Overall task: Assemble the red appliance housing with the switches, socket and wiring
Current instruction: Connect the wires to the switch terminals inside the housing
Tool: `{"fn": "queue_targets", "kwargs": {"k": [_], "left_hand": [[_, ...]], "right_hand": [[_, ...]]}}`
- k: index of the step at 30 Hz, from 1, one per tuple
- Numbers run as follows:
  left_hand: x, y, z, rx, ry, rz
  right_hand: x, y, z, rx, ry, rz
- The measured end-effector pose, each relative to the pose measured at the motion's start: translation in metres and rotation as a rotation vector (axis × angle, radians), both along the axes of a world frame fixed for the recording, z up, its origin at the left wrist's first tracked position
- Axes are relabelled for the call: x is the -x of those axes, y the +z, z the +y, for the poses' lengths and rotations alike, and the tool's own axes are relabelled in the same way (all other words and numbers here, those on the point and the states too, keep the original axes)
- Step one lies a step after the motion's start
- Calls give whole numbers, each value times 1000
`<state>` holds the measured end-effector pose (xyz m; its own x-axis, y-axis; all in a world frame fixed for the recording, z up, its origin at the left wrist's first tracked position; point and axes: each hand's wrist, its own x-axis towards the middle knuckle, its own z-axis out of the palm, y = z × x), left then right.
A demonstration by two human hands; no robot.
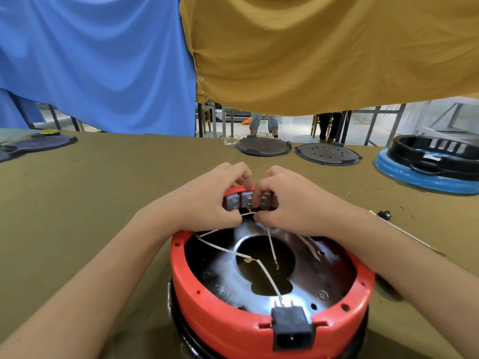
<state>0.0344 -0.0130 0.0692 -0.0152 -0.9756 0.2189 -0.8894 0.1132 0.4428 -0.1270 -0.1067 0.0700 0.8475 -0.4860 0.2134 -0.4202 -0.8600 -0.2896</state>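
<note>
Two bare forearms and hands, seen from the wearer's own head.

The left hand (207, 200) and right hand (290, 203) meet at frame centre; both forearms enter from the lower corners uncovered, with no sleeve, glove, watch or ring showing. Fingernails look short and unpainted.

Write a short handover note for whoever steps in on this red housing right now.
Left hand: pinches a white wire at the grey switches on the far rim.
Right hand: grip on the switches, fingers curled over them.
Red housing sits open side up on the table.
Done: black socket is seated in the near rim, one wire on its pin; switches are in their slot.
Left: loose wire ends hang over the centre hole and need connecting.
</note>
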Motion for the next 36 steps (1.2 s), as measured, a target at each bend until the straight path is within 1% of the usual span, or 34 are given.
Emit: {"fn": "queue_targets", "kwargs": {"k": [3, 6, 8, 11, 15, 21, 24, 29, 36], "left_hand": [[0, 0, -1, 39, -14, -44], [-1, 0, -2, 64, -35, -70], [-2, -2, -3, 46, -55, -94], [-3, -3, -4, -23, -81, -144], [-3, -5, -6, -71, -96, -204], [-2, -4, -9, -60, -99, -171], [-2, -3, -9, -61, -101, -166], [-2, -2, -9, -42, -100, -169], [-1, -1, -9, -37, -93, -170]], "right_hand": [[4, 11, -2, -35, 13, 17], [13, 25, -6, 24, -33, 65], [19, 33, -8, 59, -61, 109], [20, 36, -7, 52, -63, 177], [16, 29, -1, 64, -52, 188], [7, 19, 8, 97, -80, 212], [3, 15, 11, 87, -120, 187], [2, 12, 15, 154, -186, 154], [1, 14, 20, 173, -230, 166]]}}
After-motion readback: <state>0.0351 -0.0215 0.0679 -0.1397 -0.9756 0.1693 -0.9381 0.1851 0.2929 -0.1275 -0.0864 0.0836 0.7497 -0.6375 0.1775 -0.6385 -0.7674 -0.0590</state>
